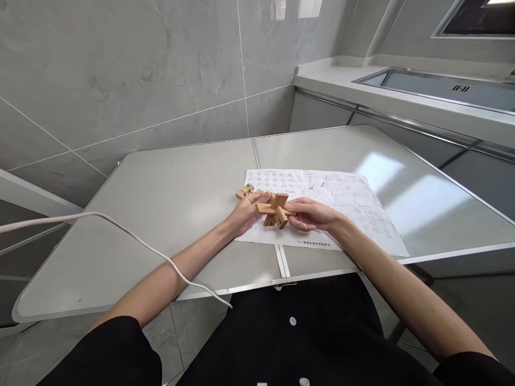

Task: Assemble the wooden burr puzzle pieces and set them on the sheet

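Both my hands hold a wooden burr puzzle (276,209) of crossed light-brown bars just above a printed instruction sheet (346,198). My left hand (244,214) grips the puzzle's left end, fingers curled round a bar. My right hand (311,214) pinches its right side with thumb and fingers closed. A loose wooden piece (244,191) lies on the table just behind my left hand, at the sheet's left edge.
The grey folding table (161,214) has a seam down its middle and stands against a tiled wall. A white cable (120,228) crosses my left forearm. A counter with a steel sink (442,88) runs at the back right.
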A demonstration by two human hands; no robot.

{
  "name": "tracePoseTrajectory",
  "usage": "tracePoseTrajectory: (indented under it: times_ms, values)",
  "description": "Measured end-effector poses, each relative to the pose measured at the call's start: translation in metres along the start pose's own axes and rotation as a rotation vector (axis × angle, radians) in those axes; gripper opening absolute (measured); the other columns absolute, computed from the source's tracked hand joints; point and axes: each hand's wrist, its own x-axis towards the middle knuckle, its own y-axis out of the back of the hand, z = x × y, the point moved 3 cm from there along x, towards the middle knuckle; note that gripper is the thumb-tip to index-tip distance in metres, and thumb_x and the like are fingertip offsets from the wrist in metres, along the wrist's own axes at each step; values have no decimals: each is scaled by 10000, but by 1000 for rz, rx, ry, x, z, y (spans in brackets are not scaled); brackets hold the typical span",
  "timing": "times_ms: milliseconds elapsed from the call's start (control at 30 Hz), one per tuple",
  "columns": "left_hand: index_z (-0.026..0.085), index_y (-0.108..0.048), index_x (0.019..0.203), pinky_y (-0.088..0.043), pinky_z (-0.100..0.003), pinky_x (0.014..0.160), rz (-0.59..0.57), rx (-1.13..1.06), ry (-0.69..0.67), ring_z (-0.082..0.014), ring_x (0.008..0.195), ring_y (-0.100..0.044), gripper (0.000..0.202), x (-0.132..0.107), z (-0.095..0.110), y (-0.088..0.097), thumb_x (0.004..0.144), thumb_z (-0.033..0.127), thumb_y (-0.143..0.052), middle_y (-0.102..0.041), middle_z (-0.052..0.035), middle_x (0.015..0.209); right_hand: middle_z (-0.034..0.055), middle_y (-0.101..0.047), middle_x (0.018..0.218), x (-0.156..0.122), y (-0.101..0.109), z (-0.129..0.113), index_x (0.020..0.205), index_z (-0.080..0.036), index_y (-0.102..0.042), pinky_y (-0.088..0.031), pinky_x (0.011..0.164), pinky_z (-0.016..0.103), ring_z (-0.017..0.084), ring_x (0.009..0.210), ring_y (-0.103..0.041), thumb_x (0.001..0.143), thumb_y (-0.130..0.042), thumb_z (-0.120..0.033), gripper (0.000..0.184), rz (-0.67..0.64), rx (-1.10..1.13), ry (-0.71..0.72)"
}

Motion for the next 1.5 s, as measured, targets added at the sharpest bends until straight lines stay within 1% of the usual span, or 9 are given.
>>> tracePoseTrajectory:
  times_ms: [67,167,367,500,633,833,1100,1300,1500]
  values:
    - [151,-807,1032,-581,-337,952,17,-18,-17,-241,1082,-740,409,2,1,1,927,546,-829,-783,-119,1119,-73,-548,511,1,2,0,854,-180,-622,-295,325,186,52,327,-284,1030,-674,-476,348,29,33,20]
    - [159,-809,1098,-575,-359,1038,35,-45,-43,-259,1203,-722,404,5,3,3,980,543,-770,-780,-139,1241,-109,-452,491,2,6,-5,801,-213,-560,-276,327,182,52,336,-220,1017,-684,-457,349,118,86,91]
    - [184,-792,1185,-583,-390,1091,62,-77,-45,-273,1271,-720,396,4,1,7,1054,537,-669,-741,-145,1369,-127,-291,552,0,19,-17,853,-245,-516,-282,355,203,82,393,-160,1018,-706,-426,311,425,215,329]
    - [175,-783,1203,-578,-420,1103,54,-58,-36,-291,1284,-710,395,3,0,7,1065,521,-655,-723,-160,1389,-124,-323,599,-5,38,-16,871,-258,-481,-304,355,209,83,409,-184,972,-780,-390,342,602,297,463]
    - [167,-789,1182,-570,-400,1098,42,-25,-25,-284,1282,-701,378,1,2,5,1055,506,-680,-729,-155,1354,-126,-361,616,-15,62,-13,890,-267,-456,-341,370,190,75,423,-239,923,-842,-331,392,739,366,558]
    - [148,-789,1128,-559,-371,1054,35,29,-22,-248,1199,-706,360,-1,5,1,1045,488,-703,-744,-145,1262,-121,-414,638,-33,91,-12,859,-265,-394,-358,379,169,44,420,-317,923,-825,-271,436,917,438,667]
    - [152,-779,1108,-501,-430,1111,27,83,-20,-262,1218,-670,361,-1,4,1,1016,500,-740,-734,-128,1226,-107,-435,646,-47,110,-8,827,-227,-475,-340,376,160,40,421,-341,1061,-615,-183,276,1076,552,722]
    - [160,-783,1107,-493,-444,1107,16,111,-30,-274,1221,-664,382,-2,4,1,985,522,-771,-731,-132,1237,-86,-519,693,-56,122,-3,891,-164,-614,-359,403,153,42,463,-399,1096,-657,-305,252,1126,632,744]
    - [153,-787,1091,-504,-448,1076,8,122,-47,-270,1162,-684,402,2,-1,4,961,533,-792,-738,-135,1199,-49,-615,785,-60,129,2,1002,-154,-668,-429,441,161,55,516,-497,1092,-670,-322,191,1158,670,746]
